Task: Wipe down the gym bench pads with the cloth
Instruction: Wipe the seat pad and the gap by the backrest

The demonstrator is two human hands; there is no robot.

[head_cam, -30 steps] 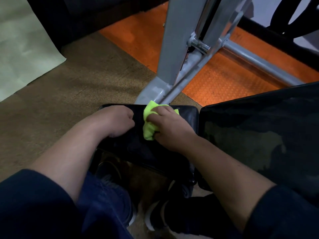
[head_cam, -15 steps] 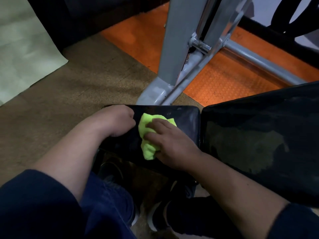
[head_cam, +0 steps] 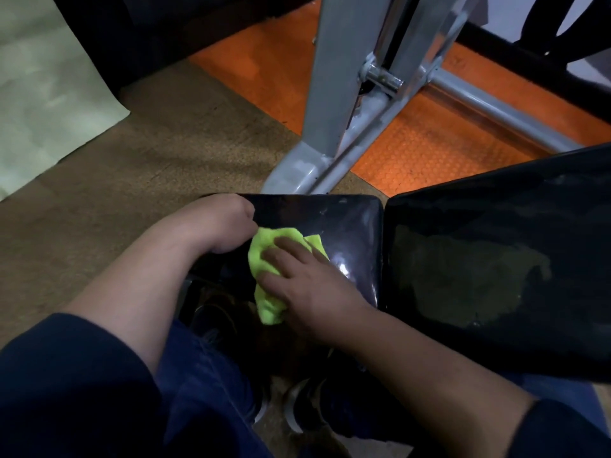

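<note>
Both hands rest on the small pad (head_cam: 334, 226): right hand (head_cam: 307, 292), grip wide, fingers flat, presses the green cloth (head_cam: 264, 259) beneath; left hand (head_cam: 221, 226) fisted, just beside it.

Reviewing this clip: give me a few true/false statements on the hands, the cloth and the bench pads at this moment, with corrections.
1. The right hand presses the green cloth on the small seat pad. True.
2. The left hand holds the cloth. False: it rests on the seat pad's left end, beside the cloth.
3. The cloth lies on the large back pad. False: it is on the small seat pad.
4. A grey metal frame stands beyond the seat pad. True.
</note>
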